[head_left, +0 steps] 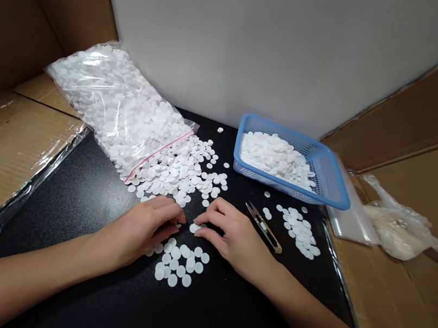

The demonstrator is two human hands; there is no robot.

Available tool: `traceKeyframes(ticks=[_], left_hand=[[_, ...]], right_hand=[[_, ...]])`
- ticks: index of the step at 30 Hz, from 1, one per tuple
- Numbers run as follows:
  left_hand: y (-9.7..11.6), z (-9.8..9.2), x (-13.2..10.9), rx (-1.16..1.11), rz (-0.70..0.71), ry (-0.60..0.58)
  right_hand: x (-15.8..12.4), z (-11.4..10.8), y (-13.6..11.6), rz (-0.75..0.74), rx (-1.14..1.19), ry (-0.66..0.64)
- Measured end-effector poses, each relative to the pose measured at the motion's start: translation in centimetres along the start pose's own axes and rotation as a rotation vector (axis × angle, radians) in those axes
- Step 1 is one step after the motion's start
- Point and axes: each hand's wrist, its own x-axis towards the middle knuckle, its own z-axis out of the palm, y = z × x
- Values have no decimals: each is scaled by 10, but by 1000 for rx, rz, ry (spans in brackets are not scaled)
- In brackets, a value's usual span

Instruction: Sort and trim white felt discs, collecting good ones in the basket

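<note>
Small round white discs lie all over the black tabletop. My left hand (152,224) is closed in a pinch, and a sliver of a white disc shows at its thumb tip. Just across from it, my right hand (229,231) has its thumb and fingers closed on a white disc (194,228). Below my hands spreads a loose group of discs (174,265). Beyond them a larger heap of discs (179,172) spills from the mouth of a clear zip bag (120,105) full of the same discs.
A blue plastic basket (343,196) holding many discs stands at the back right. Thread snips (265,228) lie right of my right hand, beside another disc group (301,231). A knotted plastic bag (394,228) rests on cardboard at far right. A grey wall (237,40) stands behind.
</note>
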Motion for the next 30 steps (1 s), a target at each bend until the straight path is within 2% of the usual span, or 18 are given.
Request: traceKeyframes(ticks=[5, 8, 14, 20, 30], left_hand=[[-8, -3, 1, -11, -69, 59], [-9, -5, 0, -17, -69, 50], [-8, -5, 0, -45, -95, 19], [-9, -6, 2, 11, -72, -21], [-8, -7, 1, 20, -61, -11]], right_hand=[[1, -4, -4, 73, 108, 39], [2, -6, -3, 201, 197, 78], [4, -7, 0, 419, 568, 203], [6, -8, 0, 520, 771, 121], [6, -8, -2, 567, 785, 42]])
